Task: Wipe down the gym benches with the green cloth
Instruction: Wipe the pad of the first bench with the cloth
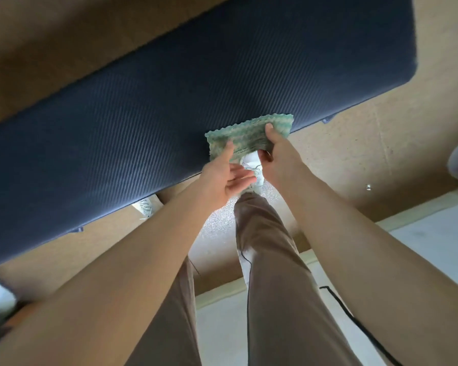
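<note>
Green cloth (245, 137) lies on the near edge of the dark padded bench surface (169, 101), partly overhanging it; right hand (276, 157) has its fingers clamped on the cloth's near-right part, thumb on top, while left hand (226, 178) has its fingers apart, only the thumb pressing the cloth's left side. Judgement: flatten the cloth before stroking, keep the palm over it, overlap passes. Open bench lies left and beyond the cloth; its rounded end lies right.
</note>
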